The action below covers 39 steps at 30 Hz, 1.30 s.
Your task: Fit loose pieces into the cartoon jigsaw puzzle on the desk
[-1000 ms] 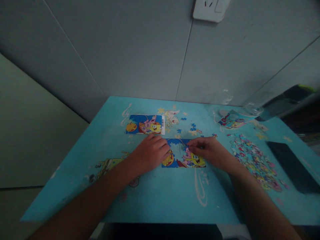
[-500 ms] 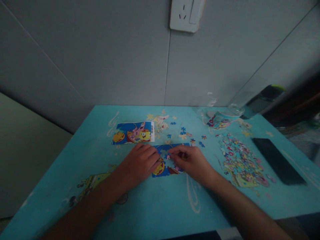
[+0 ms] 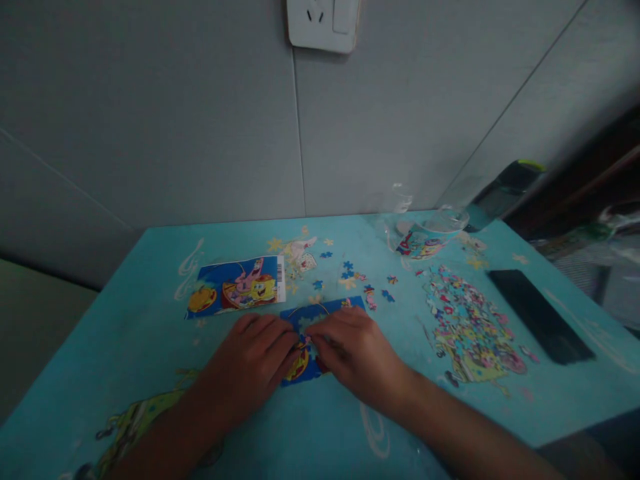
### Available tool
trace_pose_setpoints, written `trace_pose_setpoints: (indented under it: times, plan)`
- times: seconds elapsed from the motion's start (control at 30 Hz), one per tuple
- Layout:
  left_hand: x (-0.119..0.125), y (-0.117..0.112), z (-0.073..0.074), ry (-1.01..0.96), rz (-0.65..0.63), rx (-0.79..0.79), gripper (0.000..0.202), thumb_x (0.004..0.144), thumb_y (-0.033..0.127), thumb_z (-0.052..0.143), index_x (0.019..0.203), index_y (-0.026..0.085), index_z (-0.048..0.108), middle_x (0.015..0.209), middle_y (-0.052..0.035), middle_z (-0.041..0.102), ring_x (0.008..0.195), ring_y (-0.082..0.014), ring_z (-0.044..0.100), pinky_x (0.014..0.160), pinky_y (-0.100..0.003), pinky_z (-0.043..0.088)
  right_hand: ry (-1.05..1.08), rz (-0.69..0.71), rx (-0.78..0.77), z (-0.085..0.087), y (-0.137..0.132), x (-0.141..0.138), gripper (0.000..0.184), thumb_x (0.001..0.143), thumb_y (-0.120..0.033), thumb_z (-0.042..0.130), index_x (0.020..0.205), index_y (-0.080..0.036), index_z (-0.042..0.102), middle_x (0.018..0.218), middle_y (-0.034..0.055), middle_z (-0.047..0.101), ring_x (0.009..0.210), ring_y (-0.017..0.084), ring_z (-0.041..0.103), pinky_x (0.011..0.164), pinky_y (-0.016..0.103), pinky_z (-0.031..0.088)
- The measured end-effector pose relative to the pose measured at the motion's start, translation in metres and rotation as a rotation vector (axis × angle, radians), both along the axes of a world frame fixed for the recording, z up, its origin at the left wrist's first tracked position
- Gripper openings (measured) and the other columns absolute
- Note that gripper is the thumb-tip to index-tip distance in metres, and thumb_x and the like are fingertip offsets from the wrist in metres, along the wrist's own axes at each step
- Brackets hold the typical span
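A partly assembled jigsaw puzzle (image 3: 320,309), mostly blue with a yellow burger at its lower left, lies flat between my hands. My left hand (image 3: 260,352) rests at its left edge, fingers bent together and pressing on it. My right hand (image 3: 356,350) reaches over from the right and covers much of its lower right part. Its thumb and forefinger pinch a small pinkish puzzle piece (image 3: 307,340) over the middle of the puzzle, close to my left fingertips. Behind lies a printed picture card (image 3: 240,285) with cartoon figures, a burger and a barcode strip.
Several loose puzzle pieces (image 3: 349,268) lie behind and right of the puzzle. Farther right are a pile of mixed pieces (image 3: 467,320) and a dark flat slab (image 3: 540,317). A printed tub (image 3: 429,241) and a bottle (image 3: 507,190) stand by the wall. The tablecloth (image 3: 150,320) is turquoise.
The view has turned, so the scene sits farther left. My right hand has moved the small piece toward my left fingertips. My left hand stays at the puzzle's left edge.
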State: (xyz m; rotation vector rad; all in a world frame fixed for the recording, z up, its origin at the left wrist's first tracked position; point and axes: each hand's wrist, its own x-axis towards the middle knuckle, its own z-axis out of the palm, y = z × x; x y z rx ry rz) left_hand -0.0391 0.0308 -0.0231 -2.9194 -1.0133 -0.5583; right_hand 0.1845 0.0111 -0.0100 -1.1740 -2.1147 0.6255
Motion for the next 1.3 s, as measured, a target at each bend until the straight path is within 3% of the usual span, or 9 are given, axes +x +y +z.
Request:
trace_pose_setpoints:
  times: [0.37,0.63,1.13,1.3]
  plan:
    - [0.001,0.0,0.004,-0.068,0.005,0.028,0.016,0.098,0.024,0.055,0.09,0.016,0.066,0.09,-0.0054,0.066,0.086,-0.0221,0.058,0.082,-0.04,0.042,-0.05,0.037,-0.033,0.002,-0.002,-0.002,0.017,0.098,-0.023,0.057,0.106,-0.025,0.072,0.09,0.0028,0.074,0.087,0.02,0.066,0.089,0.04,0.046]
    - [0.003,0.0,0.01,-0.12,-0.021,0.084,0.014,0.098,0.021,0.055,0.09,0.015,0.066,0.09,-0.0051,0.067,0.085,-0.0209,0.059,0.082,-0.039,0.044,-0.028,0.044,0.045,0.002,-0.006,-0.002,0.019,0.099,-0.025,0.054,0.108,-0.023,0.071,0.091,0.0042,0.074,0.088,0.02,0.066,0.089,0.041,0.046]
    - [-0.001,0.002,-0.003,-0.094,-0.039,0.016,0.014,0.099,0.024,0.053,0.099,0.017,0.066,0.098,-0.0057,0.067,0.091,-0.021,0.06,0.086,-0.04,0.044,-0.065,0.09,0.11,0.0,-0.001,0.0,0.021,0.097,-0.021,0.055,0.11,-0.023,0.071,0.095,0.0036,0.075,0.092,0.02,0.067,0.088,0.038,0.045]
    - [0.002,0.001,-0.002,-0.074,-0.04,-0.034,0.01,0.097,0.025,0.056,0.096,0.019,0.065,0.096,-0.0033,0.067,0.091,-0.0211,0.059,0.086,-0.04,0.041,-0.032,-0.04,0.091,-0.005,0.014,0.011,0.016,0.095,-0.021,0.06,0.103,-0.022,0.074,0.092,0.0033,0.076,0.085,0.018,0.068,0.084,0.033,0.047]
